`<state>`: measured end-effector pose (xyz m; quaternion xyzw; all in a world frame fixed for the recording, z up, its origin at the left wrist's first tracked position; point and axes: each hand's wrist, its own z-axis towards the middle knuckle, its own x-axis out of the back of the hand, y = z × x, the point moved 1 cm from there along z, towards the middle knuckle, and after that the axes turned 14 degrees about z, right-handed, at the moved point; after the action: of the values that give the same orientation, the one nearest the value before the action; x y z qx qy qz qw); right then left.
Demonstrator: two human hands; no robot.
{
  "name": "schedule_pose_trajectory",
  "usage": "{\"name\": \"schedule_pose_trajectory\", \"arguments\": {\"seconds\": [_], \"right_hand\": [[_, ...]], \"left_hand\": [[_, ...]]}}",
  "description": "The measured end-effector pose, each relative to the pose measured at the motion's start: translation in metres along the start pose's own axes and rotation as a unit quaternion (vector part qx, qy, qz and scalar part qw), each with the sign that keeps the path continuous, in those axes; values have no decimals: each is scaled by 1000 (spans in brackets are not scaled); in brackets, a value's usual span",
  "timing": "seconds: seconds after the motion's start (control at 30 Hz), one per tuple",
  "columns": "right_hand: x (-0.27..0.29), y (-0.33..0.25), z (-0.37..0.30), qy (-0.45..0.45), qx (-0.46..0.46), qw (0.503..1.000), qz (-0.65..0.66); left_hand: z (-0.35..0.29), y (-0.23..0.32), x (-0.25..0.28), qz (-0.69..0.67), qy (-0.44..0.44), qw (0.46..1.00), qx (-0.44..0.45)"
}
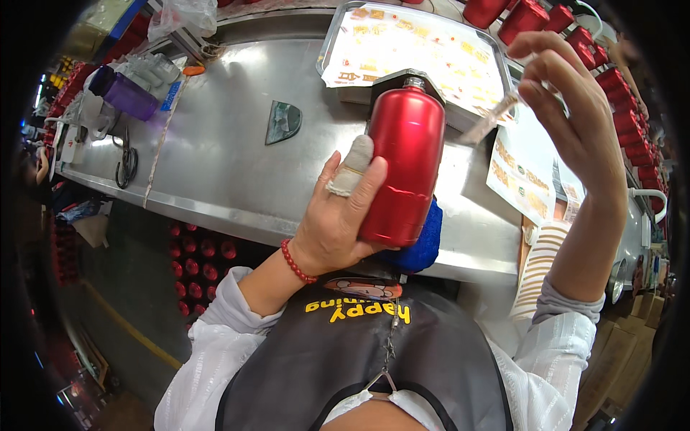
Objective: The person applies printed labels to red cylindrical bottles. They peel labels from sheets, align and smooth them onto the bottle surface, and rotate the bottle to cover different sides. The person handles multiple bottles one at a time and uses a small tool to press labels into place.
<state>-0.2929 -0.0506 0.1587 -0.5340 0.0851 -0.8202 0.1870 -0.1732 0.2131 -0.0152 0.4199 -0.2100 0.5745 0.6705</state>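
Left hand (338, 208), one finger in a pale wrapping, gripping the left side of a red metallic bottle (404, 169); the bottle's neck points away from the person. Right hand (571, 108), raised to the right of the bottle, thumb and finger pinching a blurred translucent strip (489, 121). Blue cloth (430, 241) under the bottle's base; dark support (431, 87) behind its neck. Beyond, a metal tray (325, 56) bearing a printed decal sheet (346, 54). Left of the bottle, on the steel worktable (230, 129), a flat, round-edged plate (284, 122); farther left, a purple bottle (123, 93).
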Motion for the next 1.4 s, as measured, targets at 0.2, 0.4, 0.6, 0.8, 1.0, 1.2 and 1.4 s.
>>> {"name": "schedule_pose_trajectory", "arguments": {"seconds": [0.2,0.4,0.6,0.8,1.0,1.2,1.4], "right_hand": [[7,-39,-21,-14,44,999,1],[2,-43,-27,-6,91,996,13],[-3,-47,-19,-36,68,996,35],[-15,-50,-4,-28,95,992,79],[-69,-11,10,-19,21,993,117],[-93,2,15,4,-14,993,118],[-97,6,17,12,-13,993,120]], "left_hand": [[-5,8,6,47,-26,998,35],[-7,-2,-1,22,-63,997,33],[-12,-3,0,9,-73,996,54],[-15,-7,-1,12,-65,997,32],[8,-11,5,-234,-41,966,99],[45,-7,-14,-426,-3,878,216],[42,-9,-18,-459,-15,860,223]]}}
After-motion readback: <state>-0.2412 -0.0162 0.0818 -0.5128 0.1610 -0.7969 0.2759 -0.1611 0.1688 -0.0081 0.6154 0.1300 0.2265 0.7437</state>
